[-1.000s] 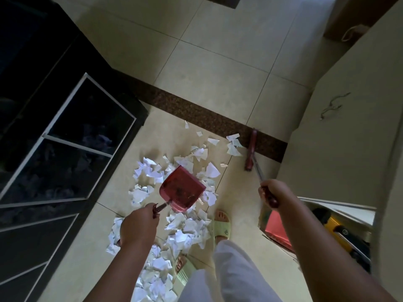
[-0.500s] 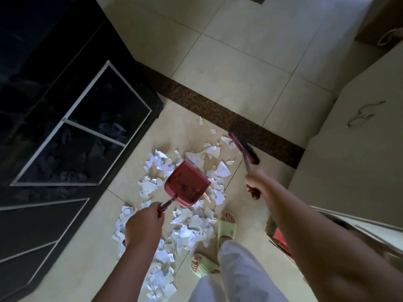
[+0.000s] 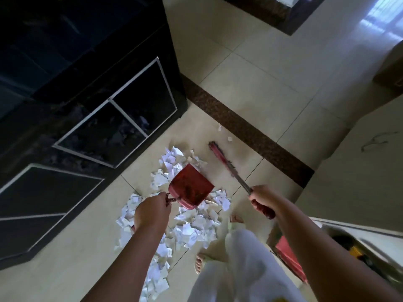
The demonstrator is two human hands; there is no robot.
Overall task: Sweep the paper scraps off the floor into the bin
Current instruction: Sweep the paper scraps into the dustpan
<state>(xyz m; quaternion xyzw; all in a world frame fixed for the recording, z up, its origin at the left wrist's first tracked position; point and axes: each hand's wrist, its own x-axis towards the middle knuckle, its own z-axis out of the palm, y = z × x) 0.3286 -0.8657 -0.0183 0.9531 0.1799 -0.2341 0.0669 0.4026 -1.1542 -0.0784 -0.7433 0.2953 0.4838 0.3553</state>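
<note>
Holding the pan (image 3: 190,186) in my left hand (image 3: 152,211) and brush (image 3: 224,163) in my right hand (image 3: 263,198), I'd drag the far scraps (image 3: 192,232) nearward, pan lip flat on the floor (image 3: 250,68).

The dustpan (image 3: 190,186) sat on the floor (image 3: 272,68) amid the paper scraps (image 3: 192,232), the brush (image 3: 226,164) just to its right, a cabinet (image 3: 91,118) on the left.
</note>
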